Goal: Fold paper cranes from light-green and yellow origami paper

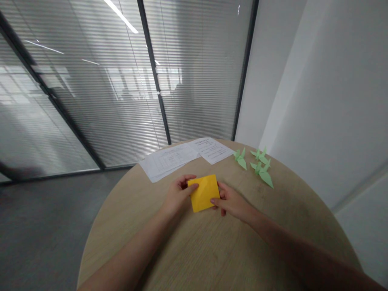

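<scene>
A square of yellow paper [204, 194] is held between my two hands, over the middle of the round wooden table. My left hand [179, 193] pinches its left edge near the upper corner, thumb on top and fingers behind. On the other side, my right hand [230, 200] grips the lower right edge with the thumb lying on the face of the paper. The fingers behind the sheet are partly hidden. Whether it is one sheet or several layers I cannot tell.
Several light green folded paper cranes [263, 173] stand at the table's back right. Printed white sheets [169, 159] lie overlapping along the far edge. The round table [194, 258] borders a white wall on the right and glass panels with blinds [200, 81] behind.
</scene>
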